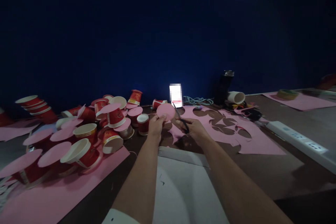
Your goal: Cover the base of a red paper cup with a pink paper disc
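Observation:
My left hand point(156, 126) pinches the lower edge of a pink paper disc point(166, 111). In my right hand point(193, 128) is a pair of dark-handled scissors point(178, 113), its blades pointing up beside the disc's right edge. Whether the blades touch the paper, I cannot tell. Below my right hand and to its right lie pink paper scraps point(258, 140) with round holes cut out of them. A small red cup with a white top point(143, 124) stands just left of my left hand.
Many red paper cups point(86, 131), several topped with pink discs point(54, 154), crowd the left side over a pink sheet point(76, 196). A lit phone screen point(175, 94) leans at the back. Right are a dark bottle point(223, 87) and a white power strip point(301, 140). A white board point(186, 185) lies nearest me.

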### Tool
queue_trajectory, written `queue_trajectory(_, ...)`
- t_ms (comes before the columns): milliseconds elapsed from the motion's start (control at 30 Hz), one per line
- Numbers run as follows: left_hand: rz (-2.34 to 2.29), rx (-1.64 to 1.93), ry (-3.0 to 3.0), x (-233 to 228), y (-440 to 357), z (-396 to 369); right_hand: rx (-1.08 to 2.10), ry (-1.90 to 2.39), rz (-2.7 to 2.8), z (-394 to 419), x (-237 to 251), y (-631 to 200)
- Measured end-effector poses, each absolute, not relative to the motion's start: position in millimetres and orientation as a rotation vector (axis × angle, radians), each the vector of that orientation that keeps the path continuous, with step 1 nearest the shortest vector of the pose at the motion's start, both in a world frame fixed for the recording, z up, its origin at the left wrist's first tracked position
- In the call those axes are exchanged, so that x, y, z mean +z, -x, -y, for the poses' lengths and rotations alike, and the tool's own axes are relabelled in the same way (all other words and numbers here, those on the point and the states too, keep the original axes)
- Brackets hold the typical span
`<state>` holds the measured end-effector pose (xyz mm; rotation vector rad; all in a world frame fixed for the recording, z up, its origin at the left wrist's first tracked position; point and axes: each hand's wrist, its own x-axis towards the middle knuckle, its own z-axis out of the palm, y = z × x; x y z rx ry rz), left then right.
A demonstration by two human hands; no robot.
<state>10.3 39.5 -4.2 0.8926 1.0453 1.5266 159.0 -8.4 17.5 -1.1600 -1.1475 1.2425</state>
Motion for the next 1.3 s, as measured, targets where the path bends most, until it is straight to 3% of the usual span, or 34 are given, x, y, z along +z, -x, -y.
queue_trajectory(1300, -1.042, 1.561, -0.724, -0.6, -15.9, -38.4, 1.271, 1.161, 1.171, 2.4, 6.7, -154.0)
